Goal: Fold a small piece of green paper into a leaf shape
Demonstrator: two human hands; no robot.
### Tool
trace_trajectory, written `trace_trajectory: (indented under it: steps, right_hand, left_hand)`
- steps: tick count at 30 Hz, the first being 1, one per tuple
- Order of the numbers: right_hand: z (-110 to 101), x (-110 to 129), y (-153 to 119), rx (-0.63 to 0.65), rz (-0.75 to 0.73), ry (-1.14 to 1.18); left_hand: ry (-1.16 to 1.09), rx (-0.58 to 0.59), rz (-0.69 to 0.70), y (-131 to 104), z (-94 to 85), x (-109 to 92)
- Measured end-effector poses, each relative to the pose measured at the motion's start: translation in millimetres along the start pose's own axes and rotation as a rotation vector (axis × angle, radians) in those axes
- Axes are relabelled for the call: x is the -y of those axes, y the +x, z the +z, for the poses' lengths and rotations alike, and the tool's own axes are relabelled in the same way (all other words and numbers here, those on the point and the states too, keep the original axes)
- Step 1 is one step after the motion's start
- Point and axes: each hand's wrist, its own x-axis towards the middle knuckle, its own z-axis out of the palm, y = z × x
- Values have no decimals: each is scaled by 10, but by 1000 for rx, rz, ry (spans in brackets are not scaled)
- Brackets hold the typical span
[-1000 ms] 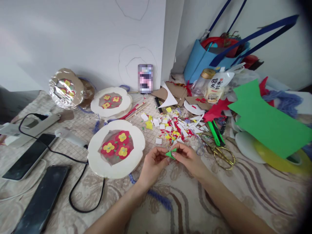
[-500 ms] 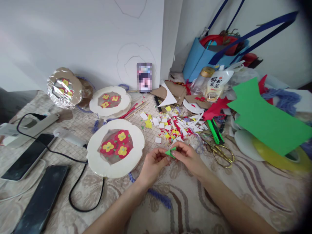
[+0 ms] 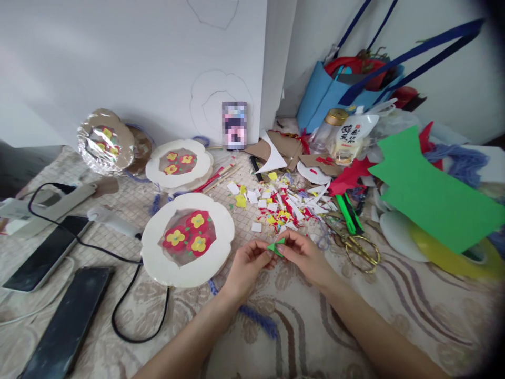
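Between my two hands is a small piece of green paper (image 3: 276, 246), pinched from both sides; it looks folded or pointed. My left hand (image 3: 251, 266) is closed on its left part, with thumb and fingertips together. My right hand (image 3: 302, 253) is closed on its right part. To the left of my hands lies a white scalloped round frame (image 3: 149, 251) with red and yellow flowers on mesh in its middle. Just beyond my fingers is a heap of white, red and yellow paper scraps (image 3: 282, 202). Gold-handled scissors (image 3: 361, 252) lie to the right.
A green cutter (image 3: 349, 213) lies near a big sheet of green paper (image 3: 434, 189) and a roll of yellow tape (image 3: 483, 266). Left are phones (image 3: 69, 321), a glue gun (image 3: 114, 222) and a black cable. Behind are a second frame (image 3: 205, 167), a propped phone (image 3: 234, 126) and a blue bag (image 3: 310, 102).
Almost nothing differs. Both hands keep their pinch on the green paper in the same place, and the whole view has shifted very slightly.
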Motion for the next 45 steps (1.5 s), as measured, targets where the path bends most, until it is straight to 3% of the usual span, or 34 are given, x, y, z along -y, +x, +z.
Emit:
trace_trajectory:
  steps: [17,24,45]
  right_hand:
    - [24,-25,-7,17,-6,11]
    - [62,-2,-15,-13,34,118]
    - [39,-15,-20,22,-3,49]
  left_hand:
    - [-47,-39,-9,-2,18,1]
    - [-50,-58,-20,-1,25,-3]
    - [-48,-38,14,-7,18,4]
